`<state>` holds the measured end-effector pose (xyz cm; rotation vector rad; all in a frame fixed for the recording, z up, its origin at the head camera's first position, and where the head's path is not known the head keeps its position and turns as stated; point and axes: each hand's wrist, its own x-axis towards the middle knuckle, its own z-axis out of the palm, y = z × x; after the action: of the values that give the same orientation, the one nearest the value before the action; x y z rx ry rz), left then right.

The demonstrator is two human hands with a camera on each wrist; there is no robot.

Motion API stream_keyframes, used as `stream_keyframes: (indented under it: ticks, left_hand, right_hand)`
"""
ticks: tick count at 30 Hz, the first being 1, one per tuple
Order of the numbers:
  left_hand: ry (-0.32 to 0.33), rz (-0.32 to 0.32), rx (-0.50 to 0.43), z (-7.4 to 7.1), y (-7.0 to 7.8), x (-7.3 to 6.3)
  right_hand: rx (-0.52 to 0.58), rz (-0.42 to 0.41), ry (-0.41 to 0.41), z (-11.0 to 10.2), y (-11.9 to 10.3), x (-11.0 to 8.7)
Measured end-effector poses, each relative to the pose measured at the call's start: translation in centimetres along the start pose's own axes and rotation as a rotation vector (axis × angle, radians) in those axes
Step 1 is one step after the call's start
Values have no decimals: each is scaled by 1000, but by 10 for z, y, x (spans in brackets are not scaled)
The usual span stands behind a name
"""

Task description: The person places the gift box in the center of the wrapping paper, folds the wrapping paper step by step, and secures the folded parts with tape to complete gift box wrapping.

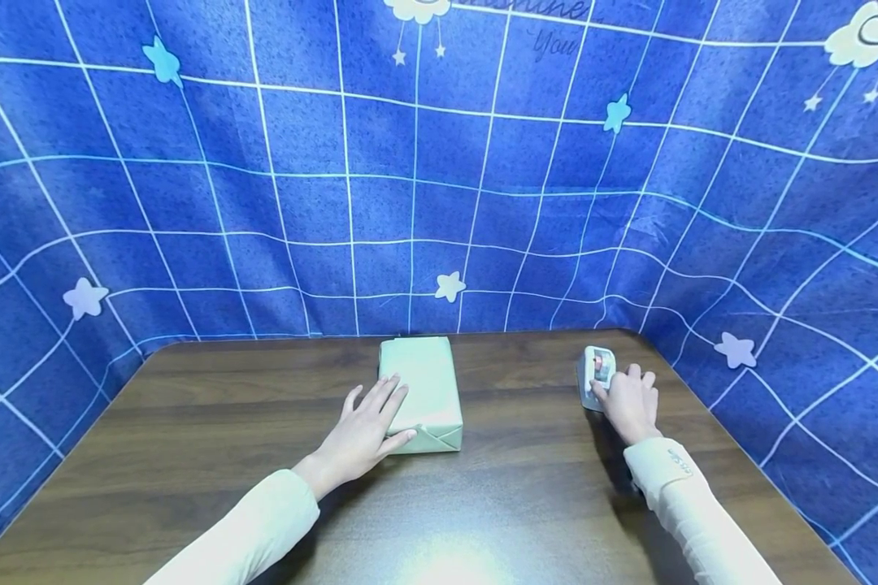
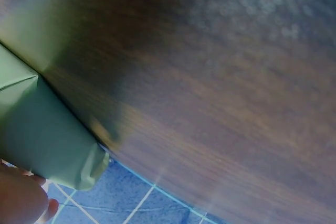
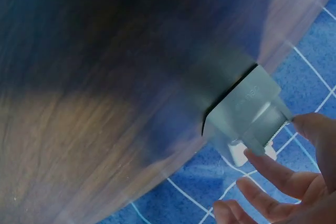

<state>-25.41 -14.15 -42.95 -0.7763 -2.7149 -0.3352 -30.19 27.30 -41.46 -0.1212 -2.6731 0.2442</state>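
Note:
A box wrapped in pale green paper [image 1: 428, 382] lies on the wooden table, its folded end facing me. My left hand [image 1: 362, 435] rests on its left part with straight, spread fingers, the thumb by the near edge. The left wrist view shows the box's wrapped side [image 2: 47, 129] and part of the left hand [image 2: 21, 198]. To the right stands a pale tape dispenser [image 1: 588, 398] with a roll inside. My right hand [image 1: 629, 402] grips its near end. Up close, thumb and index finger touch either side of the dispenser [image 3: 247, 106] by its toothed cutter; the other fingers curl free.
The brown wooden table [image 1: 263, 390] has a far edge along a blue curtain [image 1: 380, 203] printed with white lines and stars. This cloth also runs down both sides of the table. A bright glare [image 1: 449, 561] lies on the near tabletop.

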Motion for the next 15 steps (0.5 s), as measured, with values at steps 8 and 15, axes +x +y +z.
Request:
stream_keyframes:
  ticks: [8, 15]
  left_hand:
    - [3, -2, -8, -1, 2, -1]
    - [13, 1, 6, 0, 1, 0]
  right_hand:
    - [56, 75, -23, -1, -7, -1]
    - [132, 147, -27, -1, -11, 1]
